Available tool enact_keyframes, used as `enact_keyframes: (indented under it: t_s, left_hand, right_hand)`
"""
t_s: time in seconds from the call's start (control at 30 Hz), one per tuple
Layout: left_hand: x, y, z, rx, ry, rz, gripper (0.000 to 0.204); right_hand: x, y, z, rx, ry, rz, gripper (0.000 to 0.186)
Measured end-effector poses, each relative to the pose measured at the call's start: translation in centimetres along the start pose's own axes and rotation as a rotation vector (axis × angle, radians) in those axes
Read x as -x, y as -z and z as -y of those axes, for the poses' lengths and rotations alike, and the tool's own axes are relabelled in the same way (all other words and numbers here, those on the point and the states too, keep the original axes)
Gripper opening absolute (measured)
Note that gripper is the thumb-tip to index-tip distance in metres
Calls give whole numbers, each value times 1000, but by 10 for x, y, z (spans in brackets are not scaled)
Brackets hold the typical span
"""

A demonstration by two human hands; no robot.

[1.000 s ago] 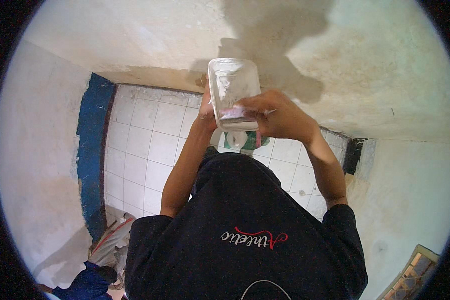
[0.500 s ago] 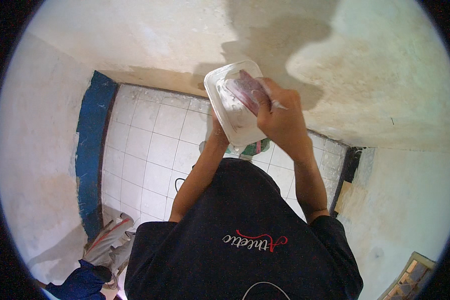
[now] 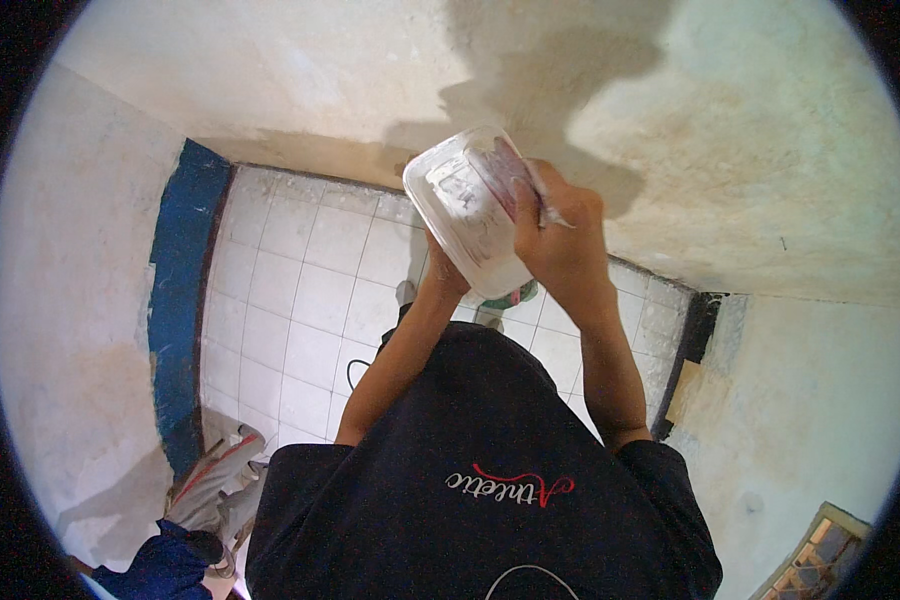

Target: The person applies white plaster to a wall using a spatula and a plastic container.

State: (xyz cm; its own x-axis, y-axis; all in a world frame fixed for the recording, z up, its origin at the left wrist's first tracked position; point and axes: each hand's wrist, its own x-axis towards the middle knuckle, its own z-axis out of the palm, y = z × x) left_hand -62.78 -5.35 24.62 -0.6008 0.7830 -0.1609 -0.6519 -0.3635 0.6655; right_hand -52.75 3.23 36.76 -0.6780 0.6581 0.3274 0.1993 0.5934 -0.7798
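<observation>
My left hand grips a translucent white plastic tub from beneath, its fingers mostly hidden behind it. White paste is smeared inside the tub, which is tilted toward me. My right hand is closed on a pinkish flat scraper inside the tub, against its upper right part. White paste clings around those fingers. Below the tub, a green and pink object on the floor is partly hidden.
A patchy plastered wall rises ahead, with side walls around a white-tiled floor. A blue painted strip runs along the left. Dark blue fabric and a grey bundle lie lower left; a window grille is lower right.
The tub has tilted and shifted slightly down. My right hand has moved the scraper from the tub's lower part up to its upper right side.
</observation>
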Motion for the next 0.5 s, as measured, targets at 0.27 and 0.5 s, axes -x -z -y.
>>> enact_keyframes:
  t_s: [0.27,0.5]
  left_hand:
    - [-2,13,16,21,6,-74,87]
    - [-12,22,21,109,24,71,88]
  right_hand:
    - [27,-36,8,-3,166,99,30]
    - [17,-35,7,64,68,33,26]
